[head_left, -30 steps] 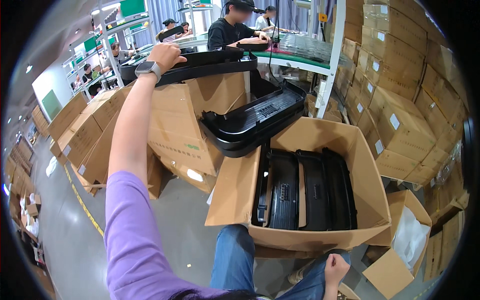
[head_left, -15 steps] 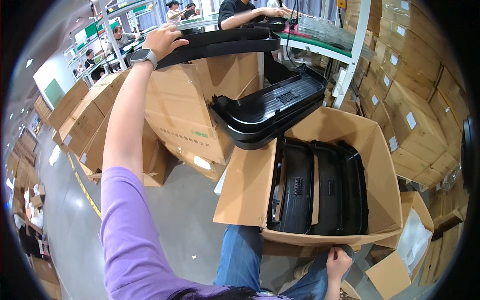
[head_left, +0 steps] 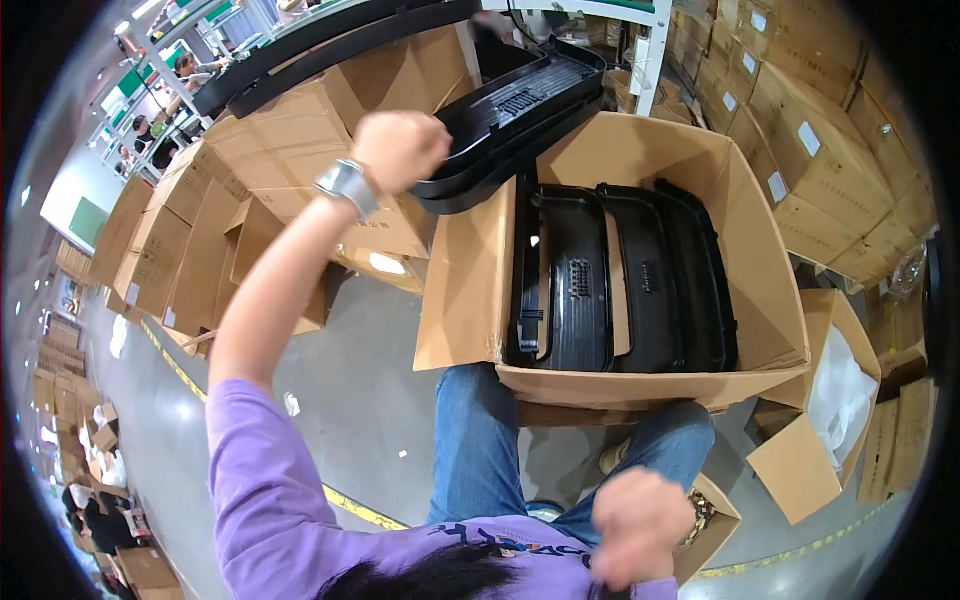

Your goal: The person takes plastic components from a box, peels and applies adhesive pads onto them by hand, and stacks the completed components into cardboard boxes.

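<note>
My left hand (head_left: 402, 150), with a grey watch on its wrist, is raised at the left end of a stack of curved black plastic trays (head_left: 520, 103). Its fingers look curled but are smeared by motion, so I cannot tell whether they touch the tray. Low in front of my body, my right hand (head_left: 642, 527) is closed and blurred; anything inside it is hidden. An open cardboard box (head_left: 650, 385) stands before my knees, holding several black plastic trays (head_left: 580, 280) on edge. Long black curved strips (head_left: 345, 48) lie across a tall carton at the upper left.
The tall carton (head_left: 290, 140) stands left of the open box, with more cartons (head_left: 165, 240) beyond. Stacked cartons (head_left: 810, 150) line the right side. A smaller open box (head_left: 835, 390) with white wrapping sits at the right. Other people work at benches in the back left.
My left hand has left the long black strips and come down right, beside the stacked trays. My right hand has risen from my knee toward my body. The view has tilted downward.
</note>
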The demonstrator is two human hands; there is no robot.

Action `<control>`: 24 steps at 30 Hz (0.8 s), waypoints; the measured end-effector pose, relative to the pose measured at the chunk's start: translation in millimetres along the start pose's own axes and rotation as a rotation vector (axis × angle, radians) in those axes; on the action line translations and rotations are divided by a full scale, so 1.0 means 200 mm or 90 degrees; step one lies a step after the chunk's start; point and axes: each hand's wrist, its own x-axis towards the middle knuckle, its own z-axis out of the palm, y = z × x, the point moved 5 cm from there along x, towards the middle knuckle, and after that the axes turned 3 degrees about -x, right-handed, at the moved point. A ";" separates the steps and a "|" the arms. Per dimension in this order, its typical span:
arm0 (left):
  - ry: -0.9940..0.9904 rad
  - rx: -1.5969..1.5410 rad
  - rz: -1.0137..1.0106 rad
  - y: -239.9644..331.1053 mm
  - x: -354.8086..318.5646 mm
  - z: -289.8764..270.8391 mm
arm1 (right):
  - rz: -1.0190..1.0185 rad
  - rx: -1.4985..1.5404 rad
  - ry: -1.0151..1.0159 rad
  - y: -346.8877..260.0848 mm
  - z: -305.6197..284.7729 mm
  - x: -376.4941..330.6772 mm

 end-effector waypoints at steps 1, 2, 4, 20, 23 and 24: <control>-0.010 -0.038 0.057 0.15 0.02 0.08 | -0.059 0.162 -0.105 -0.08 0.05 0.04; -0.037 -0.056 0.104 0.26 0.00 0.14 | -0.066 0.165 -0.104 -0.14 0.06 0.11; -0.055 -0.085 0.175 0.45 -0.07 0.19 | -0.057 0.299 -0.310 -0.26 0.14 0.22; -0.172 -0.253 0.195 0.79 -0.24 0.25 | -0.041 0.295 -0.356 -0.37 0.18 0.05; -0.188 -0.269 0.197 0.82 -0.29 0.22 | 0.151 0.246 -0.997 -0.50 0.17 -0.20; -0.188 -0.271 0.200 0.83 -0.31 0.21 | 0.152 0.245 -0.995 -0.57 0.14 -0.21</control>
